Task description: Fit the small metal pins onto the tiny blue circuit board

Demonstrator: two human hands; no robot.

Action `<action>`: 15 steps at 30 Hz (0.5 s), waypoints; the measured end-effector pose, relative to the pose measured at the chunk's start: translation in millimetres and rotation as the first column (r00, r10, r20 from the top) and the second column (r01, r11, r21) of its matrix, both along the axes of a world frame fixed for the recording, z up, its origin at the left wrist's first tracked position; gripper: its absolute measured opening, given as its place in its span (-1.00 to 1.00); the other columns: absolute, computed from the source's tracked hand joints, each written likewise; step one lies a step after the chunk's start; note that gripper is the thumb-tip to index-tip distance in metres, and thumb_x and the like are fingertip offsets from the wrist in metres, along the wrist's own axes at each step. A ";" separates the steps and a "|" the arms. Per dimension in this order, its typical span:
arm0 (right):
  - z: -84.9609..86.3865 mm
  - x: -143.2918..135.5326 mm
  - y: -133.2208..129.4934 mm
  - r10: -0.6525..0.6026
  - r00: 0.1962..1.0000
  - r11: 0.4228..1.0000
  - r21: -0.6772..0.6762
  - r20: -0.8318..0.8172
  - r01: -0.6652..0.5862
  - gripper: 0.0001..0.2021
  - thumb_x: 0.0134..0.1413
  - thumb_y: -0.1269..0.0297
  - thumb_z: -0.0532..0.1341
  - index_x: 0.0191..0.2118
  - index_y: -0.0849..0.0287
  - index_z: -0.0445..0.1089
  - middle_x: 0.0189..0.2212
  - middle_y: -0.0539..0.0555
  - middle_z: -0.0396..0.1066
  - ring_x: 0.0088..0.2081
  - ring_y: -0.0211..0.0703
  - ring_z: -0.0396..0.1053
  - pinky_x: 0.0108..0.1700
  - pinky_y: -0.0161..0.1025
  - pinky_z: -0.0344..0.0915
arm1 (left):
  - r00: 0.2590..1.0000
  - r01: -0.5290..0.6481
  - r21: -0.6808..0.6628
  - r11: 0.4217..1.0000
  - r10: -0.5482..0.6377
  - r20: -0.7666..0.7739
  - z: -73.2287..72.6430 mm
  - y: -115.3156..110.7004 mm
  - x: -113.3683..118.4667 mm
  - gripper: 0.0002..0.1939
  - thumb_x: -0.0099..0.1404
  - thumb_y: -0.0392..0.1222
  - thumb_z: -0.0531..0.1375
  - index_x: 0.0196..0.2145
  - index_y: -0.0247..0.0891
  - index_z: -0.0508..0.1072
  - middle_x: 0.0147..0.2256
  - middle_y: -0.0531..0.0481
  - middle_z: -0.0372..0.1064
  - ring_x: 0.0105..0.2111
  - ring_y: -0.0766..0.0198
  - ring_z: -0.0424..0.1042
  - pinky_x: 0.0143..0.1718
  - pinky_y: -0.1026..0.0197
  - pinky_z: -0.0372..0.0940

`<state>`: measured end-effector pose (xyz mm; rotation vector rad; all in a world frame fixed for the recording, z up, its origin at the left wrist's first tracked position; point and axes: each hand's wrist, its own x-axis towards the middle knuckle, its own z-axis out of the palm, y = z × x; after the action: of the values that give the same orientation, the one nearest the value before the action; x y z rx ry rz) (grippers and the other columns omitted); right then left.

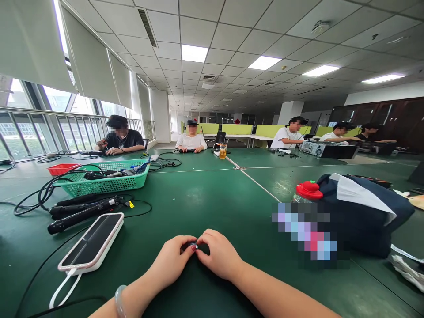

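My left hand (171,261) is closed in a pinch, thumb and fingers around a small dark piece (193,244). It is too small and too covered by fingers for me to name its kind. My right hand (220,255) meets it from the other side, thumb and index fingertips pressed on the same piece. Both hands rest low over the green table (212,198), fingertips touching or nearly so. A light bangle circles my left wrist.
Left are a charging phone (92,243), black folded stands (86,212), cables and a green basket (106,176). To the right stand a dark bag (361,221) and a red-lidded bottle (309,191). An amber jar (222,151), a computer case (327,149) and several people are farther off.
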<state>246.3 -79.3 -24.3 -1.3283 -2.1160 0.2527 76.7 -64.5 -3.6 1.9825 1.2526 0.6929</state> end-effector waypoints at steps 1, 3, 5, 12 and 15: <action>1.0 -1.0 -1.0 0.000 1.000 1.000 0.011 -0.011 0.000 -0.93 -0.01 0.34 0.17 -0.35 0.16 0.37 -0.37 0.01 0.34 -0.29 -0.23 0.29 -0.21 -0.33 0.22 | 0.999 -0.007 -0.061 0.998 0.010 0.050 1.6 -0.3 0.5 -0.69 0.14 -0.11 0.09 -0.20 -0.22 0.47 -0.20 -0.05 0.45 -0.20 0.16 0.39 -0.12 0.18 0.23; 2.6 -3.1 -3.0 0.006 1.000 1.000 0.030 -0.024 -0.006 -0.94 -0.01 0.34 0.18 -0.35 0.16 0.36 -0.37 0.01 0.34 -0.29 -0.24 0.29 -0.21 -0.33 0.22 | 0.982 -0.007 -0.222 0.975 0.048 0.181 4.8 -1.3 1.9 -0.68 0.10 -0.09 0.12 -0.22 -0.29 0.47 -0.24 -0.08 0.46 -0.22 0.15 0.40 -0.13 0.17 0.26; 3.3 -5.9 -4.6 0.014 1.000 0.999 0.050 -0.022 -0.013 -0.95 -0.02 0.34 0.18 -0.36 0.16 0.35 -0.37 0.00 0.33 -0.30 -0.25 0.29 -0.22 -0.33 0.22 | 0.939 0.019 -0.380 0.925 0.114 0.324 7.7 -3.3 3.3 -0.66 0.06 -0.08 0.17 -0.24 -0.33 0.47 -0.25 -0.11 0.45 -0.21 0.14 0.40 -0.13 0.17 0.29; 1.1 -15.4 -7.0 0.004 0.999 0.996 0.085 0.044 -0.008 -0.93 -0.04 0.32 0.20 -0.40 0.18 0.31 -0.39 0.00 0.30 -0.34 -0.25 0.28 -0.26 -0.34 0.23 | 0.834 0.136 -0.540 0.831 0.199 0.515 8.2 -10.1 4.8 -0.66 -0.03 -0.18 0.26 -0.24 -0.32 0.46 -0.25 -0.12 0.44 -0.16 0.17 0.39 -0.16 0.23 0.31; 1.7 -13.7 -6.4 0.016 0.999 0.996 0.087 0.052 -0.020 -0.91 0.00 0.28 0.20 -0.39 0.17 0.32 -0.38 0.00 0.31 -0.32 -0.25 0.29 -0.25 -0.33 0.23 | 0.853 0.102 -0.519 0.849 0.194 0.485 4.6 -1.9 0.1 -0.60 -0.03 -0.20 0.26 -0.17 -0.33 0.41 -0.23 -0.14 0.43 -0.20 0.18 0.42 -0.18 0.21 0.32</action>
<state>232.6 -85.7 -22.6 -1.2776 -2.1570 0.1325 76.8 -66.4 1.0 1.1961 1.0096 0.7465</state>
